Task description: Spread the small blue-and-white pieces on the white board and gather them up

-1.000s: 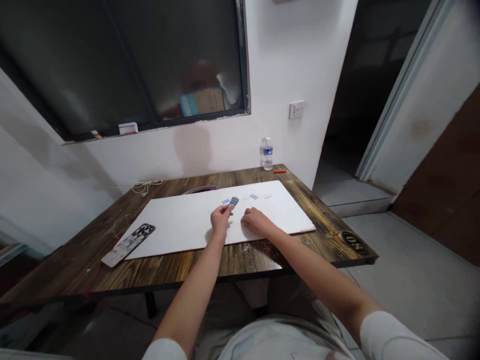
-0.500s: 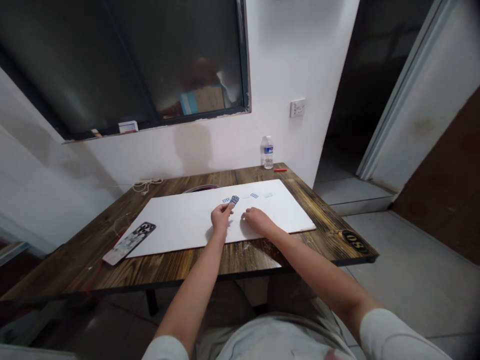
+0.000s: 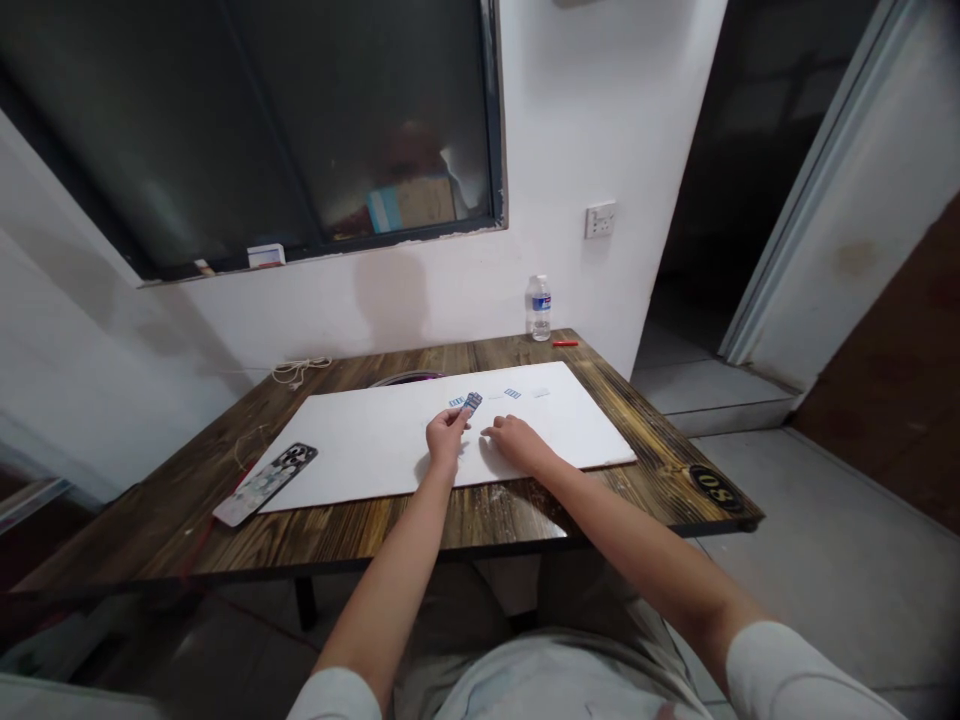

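Note:
Pinched between the thumb and fingers of my left hand point(image 3: 446, 433) is a small flat dark-blue piece point(image 3: 472, 402) with lighter printed panels, held just above the white board point(image 3: 360, 445). To its right my right hand point(image 3: 514, 440) is low over the board, fingers curled together; whether anything small is in them is hidden. Beyond the hands lie a blue-and-white striped piece point(image 3: 457, 402) and a similar striped piece point(image 3: 512, 394). Farther right is a pale, thin, clear-looking piece point(image 3: 541, 393).
A patterned phone point(image 3: 266, 485) lies across the board's left corner. On the wooden table point(image 3: 510, 515) behind the board are a white cable point(image 3: 300, 370), a round rimmed object point(image 3: 405, 379), a water bottle point(image 3: 540, 310) and a red pen-like stick point(image 3: 565, 343).
The view has shifted slightly. Both hands stay almost in place, the left with the same dark-blue piece, the right with its fingers curled.

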`<control>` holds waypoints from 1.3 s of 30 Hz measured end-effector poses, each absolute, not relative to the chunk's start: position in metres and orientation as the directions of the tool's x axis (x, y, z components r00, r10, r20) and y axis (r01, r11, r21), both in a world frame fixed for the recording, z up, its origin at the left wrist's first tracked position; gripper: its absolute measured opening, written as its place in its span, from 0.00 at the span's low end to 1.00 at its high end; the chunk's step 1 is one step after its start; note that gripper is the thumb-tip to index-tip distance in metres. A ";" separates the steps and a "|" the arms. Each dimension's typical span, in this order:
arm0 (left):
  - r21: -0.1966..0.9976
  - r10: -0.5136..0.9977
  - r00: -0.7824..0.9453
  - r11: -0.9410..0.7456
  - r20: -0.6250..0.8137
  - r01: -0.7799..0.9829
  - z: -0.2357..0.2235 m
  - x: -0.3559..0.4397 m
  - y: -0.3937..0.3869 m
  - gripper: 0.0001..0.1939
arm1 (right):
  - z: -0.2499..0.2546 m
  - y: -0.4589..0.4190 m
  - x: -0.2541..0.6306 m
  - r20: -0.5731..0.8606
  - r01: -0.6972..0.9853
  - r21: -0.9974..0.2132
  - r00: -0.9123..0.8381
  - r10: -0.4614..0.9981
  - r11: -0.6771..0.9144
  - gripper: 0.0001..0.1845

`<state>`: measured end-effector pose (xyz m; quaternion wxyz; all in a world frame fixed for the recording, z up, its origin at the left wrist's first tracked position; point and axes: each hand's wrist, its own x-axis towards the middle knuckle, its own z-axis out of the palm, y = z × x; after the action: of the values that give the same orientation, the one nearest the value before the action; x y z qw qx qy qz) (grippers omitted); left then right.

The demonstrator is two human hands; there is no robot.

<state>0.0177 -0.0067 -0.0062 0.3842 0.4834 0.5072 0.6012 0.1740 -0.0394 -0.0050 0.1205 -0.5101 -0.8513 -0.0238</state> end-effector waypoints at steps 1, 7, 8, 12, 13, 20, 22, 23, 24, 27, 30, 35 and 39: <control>0.982 0.953 -0.237 -0.185 0.187 0.031 -0.007 0.018 -0.007 0.23 | -0.004 -0.040 0.174 0.222 0.875 -0.077 -0.452 0.864 0.478 0.18; 0.984 0.954 -0.241 -0.173 0.178 0.044 -0.008 0.017 -0.006 0.23 | -0.003 -0.042 0.176 0.241 0.874 -0.114 -0.437 0.867 0.472 0.13; 0.983 0.954 -0.240 -0.176 0.181 0.044 -0.008 0.017 -0.006 0.23 | -0.004 -0.041 0.176 0.254 0.874 -0.130 -0.427 0.868 0.468 0.14; 0.982 0.953 -0.236 -0.184 0.188 0.042 -0.009 0.017 -0.005 0.22 | -0.009 -0.037 0.178 0.297 0.869 -0.193 -0.392 0.871 0.457 0.15; 0.982 0.952 -0.237 -0.187 0.191 0.038 -0.009 0.017 -0.005 0.22 | -0.010 -0.036 0.179 0.300 0.865 -0.208 -0.387 0.872 0.456 0.14; 0.986 0.957 -0.241 -0.162 0.165 0.033 -0.007 0.017 -0.008 0.21 | -0.014 -0.026 0.187 0.401 0.773 -0.448 -0.276 0.874 0.449 0.17; 0.987 0.957 -0.242 -0.156 0.161 0.038 -0.006 0.017 -0.008 0.21 | -0.013 -0.025 0.190 0.447 0.696 -0.547 -0.228 0.865 0.466 0.13; 0.987 0.957 -0.242 -0.156 0.161 0.039 -0.006 0.017 -0.008 0.20 | -0.013 -0.024 0.191 0.467 0.647 -0.596 -0.203 0.861 0.476 0.10; 0.987 0.957 -0.240 -0.157 0.161 0.038 -0.006 0.017 -0.008 0.20 | -0.012 -0.024 0.192 0.491 0.593 -0.641 -0.172 0.854 0.488 0.08; 0.986 0.959 -0.233 -0.160 0.164 0.036 -0.007 0.017 -0.007 0.20 | -0.008 -0.024 0.194 0.528 0.423 -0.757 -0.054 0.848 0.498 0.04; 0.986 0.961 -0.220 -0.160 0.165 0.041 -0.010 0.016 -0.004 0.20 | -0.004 -0.028 0.192 0.430 0.204 -0.884 0.000 0.903 0.421 0.08; 0.988 0.970 -0.187 -0.144 0.152 0.055 -0.012 0.016 -0.002 0.21 | 0.002 -0.032 0.188 0.300 -0.145 -0.944 -0.001 0.954 0.296 0.15; 0.986 0.976 -0.144 -0.153 0.161 0.061 -0.012 0.017 -0.003 0.20 | 0.002 -0.030 0.189 0.255 -0.284 -0.922 0.063 0.965 0.262 0.19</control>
<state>0.0171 -0.0028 -0.0117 0.4078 0.5116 0.5070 0.5612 0.1888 -0.0301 0.0016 0.6355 -0.3570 -0.4765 0.4916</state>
